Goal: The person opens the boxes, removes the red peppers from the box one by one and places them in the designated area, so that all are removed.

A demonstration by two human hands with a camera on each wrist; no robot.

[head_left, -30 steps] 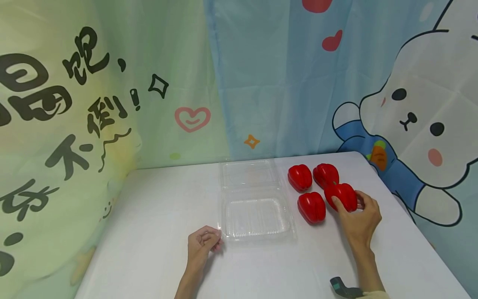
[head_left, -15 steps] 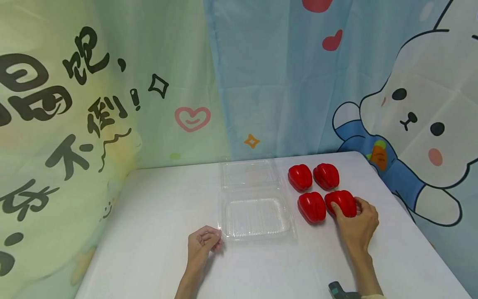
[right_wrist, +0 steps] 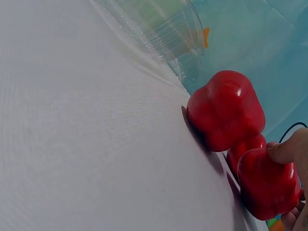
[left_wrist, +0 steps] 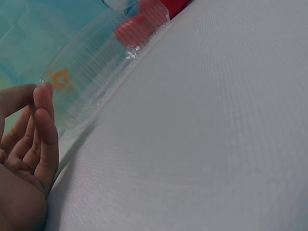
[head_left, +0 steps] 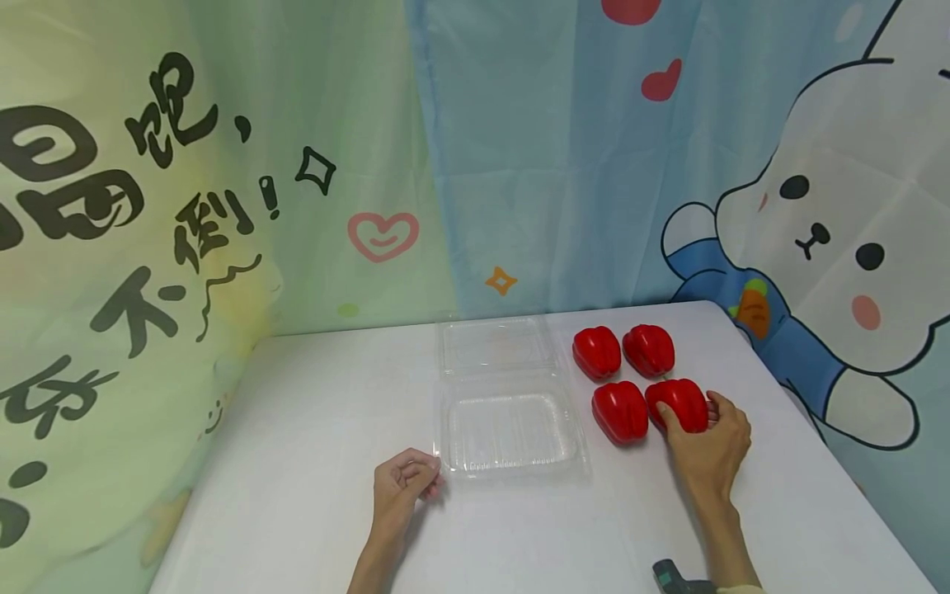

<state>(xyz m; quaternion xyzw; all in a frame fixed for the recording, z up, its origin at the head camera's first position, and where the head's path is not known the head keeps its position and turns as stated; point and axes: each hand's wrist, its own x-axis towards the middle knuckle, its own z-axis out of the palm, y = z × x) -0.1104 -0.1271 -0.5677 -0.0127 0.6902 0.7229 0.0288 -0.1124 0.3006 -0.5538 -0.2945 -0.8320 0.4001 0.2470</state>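
A clear plastic clamshell container [head_left: 512,431] lies unfolded on the white table, its lid [head_left: 496,345] laid back toward the curtain. At its near left corner my left hand [head_left: 404,488] pinches the rim between thumb and index finger; the left wrist view shows these fingertips [left_wrist: 43,98] at the plastic edge. My right hand [head_left: 711,450] grips a red bell pepper [head_left: 679,404] right of the container, thumb on the near side. Three more red peppers stand close by: one front left [head_left: 619,412], one back left [head_left: 596,353], one behind [head_left: 649,351].
A printed curtain [head_left: 497,165] hangs behind the white table [head_left: 312,421] and along its sides. The table's right edge runs diagonally beyond the right hand. A dark strap-like piece [head_left: 679,577] sits at the right wrist.
My right hand has lowered its bell pepper and brought it slightly nearer, into line with the front left pepper. During the last half second almost nothing moves. The left hand keeps its place.
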